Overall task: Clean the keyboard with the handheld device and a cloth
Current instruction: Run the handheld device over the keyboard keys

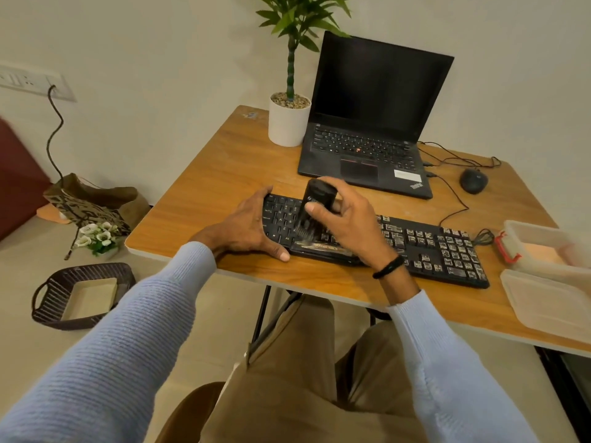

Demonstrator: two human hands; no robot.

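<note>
A black full-size keyboard (441, 247) lies near the front edge of the wooden table (208, 174); its right-hand keys look dusty and pale. My left hand (246, 225) clasps the keyboard's left end, thumb on the front edge. My right hand (348, 219) grips a black handheld device (315, 203), held tilted, its lower brush end touching the keys in the left-middle area. No cloth is in sight.
Behind the keyboard stand an open black laptop (367, 129), a white potted plant (287, 123) and a black mouse (473, 180) with cables. Two translucent plastic containers (543, 282) sit at the right edge. On the floor: a dark basket (44, 302), a paper bag (92, 203).
</note>
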